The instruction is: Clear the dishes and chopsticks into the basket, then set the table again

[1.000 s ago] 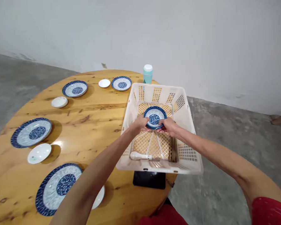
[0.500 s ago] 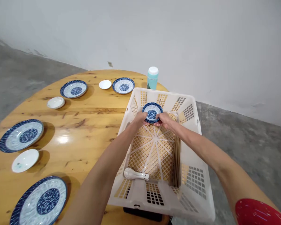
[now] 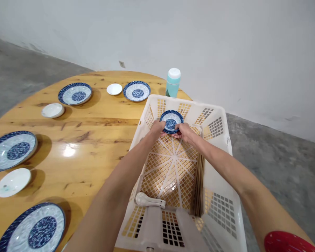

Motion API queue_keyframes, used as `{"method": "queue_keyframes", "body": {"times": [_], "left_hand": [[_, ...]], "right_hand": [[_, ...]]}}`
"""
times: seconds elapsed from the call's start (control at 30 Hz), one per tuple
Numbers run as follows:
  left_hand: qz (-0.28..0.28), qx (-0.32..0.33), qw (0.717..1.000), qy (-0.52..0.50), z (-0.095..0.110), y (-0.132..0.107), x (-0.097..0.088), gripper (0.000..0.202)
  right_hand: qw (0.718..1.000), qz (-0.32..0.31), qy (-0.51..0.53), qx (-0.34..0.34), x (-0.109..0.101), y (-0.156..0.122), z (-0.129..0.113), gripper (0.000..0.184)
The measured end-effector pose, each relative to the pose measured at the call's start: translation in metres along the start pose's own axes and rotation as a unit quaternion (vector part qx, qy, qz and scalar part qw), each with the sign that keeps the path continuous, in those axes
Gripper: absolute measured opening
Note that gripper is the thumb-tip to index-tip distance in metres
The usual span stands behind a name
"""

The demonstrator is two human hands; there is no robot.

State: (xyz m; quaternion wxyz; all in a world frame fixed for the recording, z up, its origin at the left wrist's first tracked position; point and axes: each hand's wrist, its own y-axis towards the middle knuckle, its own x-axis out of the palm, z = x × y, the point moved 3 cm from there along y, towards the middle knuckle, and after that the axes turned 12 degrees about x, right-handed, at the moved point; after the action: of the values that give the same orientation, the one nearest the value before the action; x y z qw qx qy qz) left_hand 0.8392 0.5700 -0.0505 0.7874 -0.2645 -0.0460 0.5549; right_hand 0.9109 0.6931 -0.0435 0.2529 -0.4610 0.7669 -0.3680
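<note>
A small stack of blue-patterned dishes (image 3: 171,121) is held over the far end of a white plastic basket (image 3: 220,164). My left hand (image 3: 157,128) grips the stack's left edge with closed fingers, and my right hand (image 3: 184,131) grips its right edge the same way. A white ceramic spoon (image 3: 148,200) lies on the basket's near floor. Dark chopsticks (image 3: 198,183) lie along the basket's right side.
The round wooden table (image 3: 99,119) carries several blue-patterned plates (image 3: 75,93) and small white saucers (image 3: 52,110) around its left and far edge. A teal bottle (image 3: 172,82) with a white cap stands behind the basket. Grey concrete floor and a white wall lie beyond.
Both hands have carried the dish stack from the basket's middle towards its far end. The view has swung so the basket sits closer and lower in frame.
</note>
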Motion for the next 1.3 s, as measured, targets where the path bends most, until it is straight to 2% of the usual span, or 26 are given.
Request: {"method": "queue_keyframes", "body": {"times": [0.2,0.6,0.83,1.0,1.17,1.3], "left_hand": [[0.006,0.020,1.000,0.009,-0.007,0.010,-0.003,0.042],[0.063,-0.026,0.997,-0.024,-0.011,0.001,-0.005,0.037],[0.047,-0.008,0.999,-0.026,-0.009,-0.012,-0.005,0.039],[0.055,0.009,0.998,-0.017,-0.004,-0.033,-0.015,0.044],[0.025,0.021,0.998,-0.055,-0.005,-0.048,-0.016,0.037],[-0.006,0.037,0.995,-0.096,-0.006,-0.047,-0.008,0.032]], "right_hand": [[1.000,-0.006,-0.005,-0.008,0.007,0.003,-0.004,0.015],[0.999,-0.039,-0.026,-0.013,0.013,0.018,-0.005,0.017],[0.998,-0.051,-0.014,-0.015,0.014,0.018,-0.004,0.019],[0.996,-0.084,-0.008,-0.026,0.015,0.010,-0.002,0.021],[0.998,-0.057,0.027,-0.018,0.020,-0.001,0.002,0.010],[0.998,-0.040,0.028,-0.025,0.024,0.000,0.003,0.014]]}}
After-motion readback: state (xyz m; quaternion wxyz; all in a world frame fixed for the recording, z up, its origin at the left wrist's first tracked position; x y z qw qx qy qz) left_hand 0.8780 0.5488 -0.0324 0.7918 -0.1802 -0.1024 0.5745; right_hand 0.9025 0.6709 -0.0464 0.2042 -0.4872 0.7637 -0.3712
